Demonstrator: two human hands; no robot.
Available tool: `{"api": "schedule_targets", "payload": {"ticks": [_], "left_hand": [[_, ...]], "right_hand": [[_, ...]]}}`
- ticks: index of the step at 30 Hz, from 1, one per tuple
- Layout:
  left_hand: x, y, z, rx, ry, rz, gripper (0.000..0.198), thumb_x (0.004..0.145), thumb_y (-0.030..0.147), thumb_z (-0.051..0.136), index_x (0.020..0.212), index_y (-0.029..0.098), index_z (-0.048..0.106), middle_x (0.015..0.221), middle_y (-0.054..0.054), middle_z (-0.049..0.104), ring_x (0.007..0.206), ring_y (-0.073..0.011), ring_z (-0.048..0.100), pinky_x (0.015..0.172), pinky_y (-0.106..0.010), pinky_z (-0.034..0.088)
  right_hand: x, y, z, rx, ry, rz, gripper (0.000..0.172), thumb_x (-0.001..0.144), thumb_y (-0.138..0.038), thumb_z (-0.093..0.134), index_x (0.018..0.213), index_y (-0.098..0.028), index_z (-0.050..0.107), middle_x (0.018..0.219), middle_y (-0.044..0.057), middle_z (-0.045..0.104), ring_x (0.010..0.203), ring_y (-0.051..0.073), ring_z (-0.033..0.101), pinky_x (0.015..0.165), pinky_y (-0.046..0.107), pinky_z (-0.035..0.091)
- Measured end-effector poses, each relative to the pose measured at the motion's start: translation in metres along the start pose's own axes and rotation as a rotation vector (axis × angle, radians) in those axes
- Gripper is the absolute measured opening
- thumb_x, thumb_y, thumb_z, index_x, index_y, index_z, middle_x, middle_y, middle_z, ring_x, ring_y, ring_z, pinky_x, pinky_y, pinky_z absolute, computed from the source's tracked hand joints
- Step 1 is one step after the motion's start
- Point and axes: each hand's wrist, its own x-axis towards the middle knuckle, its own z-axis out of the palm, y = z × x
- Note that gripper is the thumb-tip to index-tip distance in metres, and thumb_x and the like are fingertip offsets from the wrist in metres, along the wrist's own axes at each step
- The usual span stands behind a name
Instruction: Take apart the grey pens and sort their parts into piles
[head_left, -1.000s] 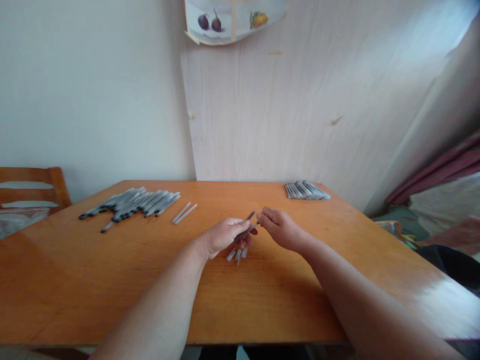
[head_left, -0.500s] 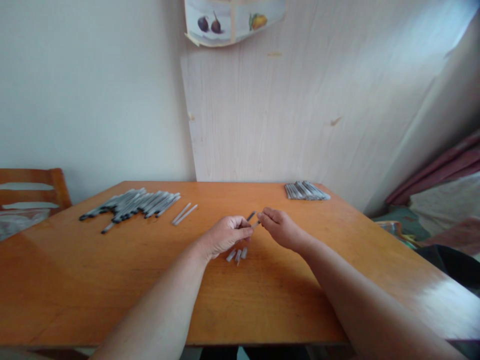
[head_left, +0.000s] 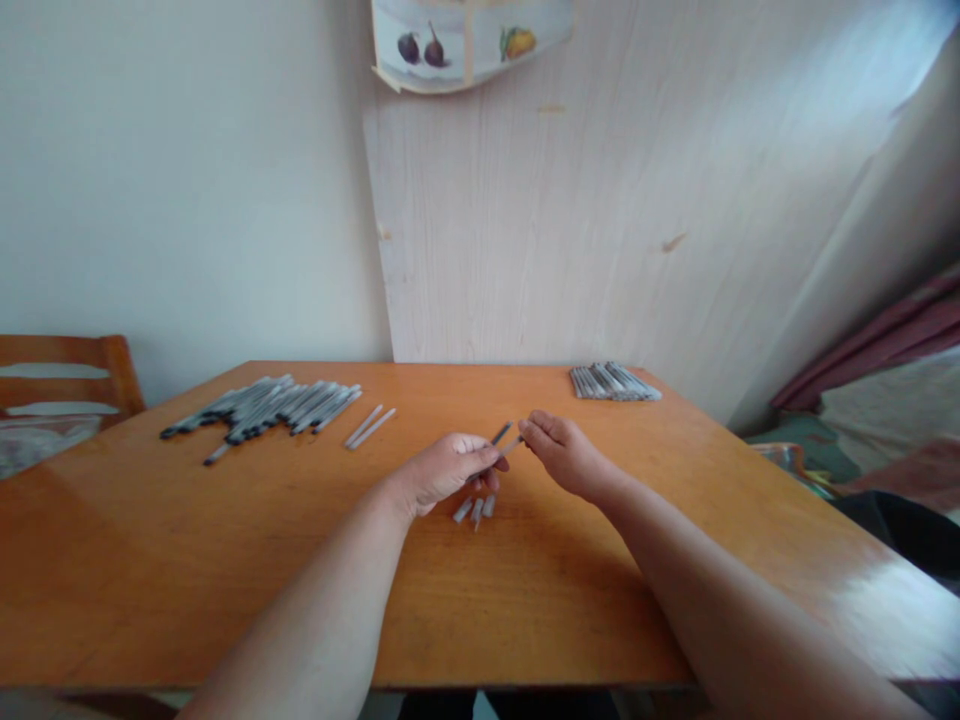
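Observation:
Over the middle of the table, my left hand [head_left: 457, 468] is closed, pinching a slim pale pen [head_left: 511, 447] between thumb and fingers. The pen slants up to the right, and its far end meets the closed fingertips of my right hand [head_left: 555, 445]. A short dark stick [head_left: 502, 433] shows just beyond my left fingers; whether it is held or lies on the table I cannot tell. Just below my left hand lie a few short clear pen caps [head_left: 476, 510]. Two pale pen barrels [head_left: 370, 428] rest side by side to the left.
A big pile of pens [head_left: 262, 405] with dark ends covers the table's back left. Another stack of pens [head_left: 613, 382] lies at the back right, near the wall. A wooden chair [head_left: 67, 370] stands at the left, and a dark bag-like object [head_left: 900, 530] is beyond the right edge.
My right hand has shifted slightly right, a bit farther from my left hand. More of the slim pen shows between the two hands.

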Motion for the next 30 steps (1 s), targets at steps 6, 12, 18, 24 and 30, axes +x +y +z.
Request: {"api": "schedule_targets", "payload": {"ticks": [6,12,18,24,30], "left_hand": [[-0.0013,0.0001,0.0012,0.005,0.058,0.028,0.033,0.078,0.044,0.068,0.085,0.012,0.062,0.071,-0.006,0.065,0.060,-0.0112,0.057,0.058,-0.023,0.041],[-0.0006,0.0009,0.0039,0.052,0.139,0.095,0.026,0.075,0.037,0.071,0.078,0.014,0.061,0.070,-0.004,0.063,0.063,-0.0109,0.056,0.061,-0.023,0.041],[0.0014,0.0010,0.0078,0.140,0.232,0.166,0.021,0.073,0.032,0.072,0.076,0.015,0.061,0.071,-0.001,0.059,0.066,-0.0109,0.052,0.063,-0.023,0.039],[0.0004,0.0033,0.0047,0.144,0.158,0.110,0.042,0.084,0.052,0.056,0.092,0.012,0.067,0.073,-0.005,0.064,0.064,-0.0124,0.055,0.060,-0.024,0.038],[-0.0004,0.0005,0.0021,0.076,0.023,0.013,0.046,0.084,0.055,0.055,0.095,0.011,0.064,0.071,-0.007,0.065,0.057,-0.0119,0.057,0.052,-0.023,0.037]], "right_hand": [[0.0002,-0.0032,0.0005,0.073,-0.044,0.061,0.036,0.091,-0.048,0.041,0.068,-0.020,0.043,0.060,-0.004,0.041,0.057,0.011,0.036,0.055,0.026,0.030],[0.0010,-0.0027,0.0023,0.111,-0.054,0.112,0.037,0.089,-0.050,0.042,0.067,-0.020,0.044,0.060,-0.004,0.041,0.054,0.010,0.034,0.051,0.025,0.029],[0.0026,-0.0013,0.0048,0.126,-0.029,0.174,0.036,0.089,-0.048,0.043,0.066,-0.020,0.045,0.059,-0.004,0.040,0.052,0.010,0.033,0.050,0.025,0.028],[0.0034,0.0006,0.0014,0.085,0.013,0.105,0.037,0.090,-0.048,0.041,0.067,-0.020,0.046,0.060,-0.003,0.043,0.056,0.011,0.038,0.053,0.025,0.030],[0.0022,0.0006,0.0006,0.079,-0.007,0.083,0.037,0.091,-0.048,0.041,0.068,-0.020,0.046,0.061,-0.003,0.043,0.057,0.011,0.038,0.054,0.026,0.031]]}}
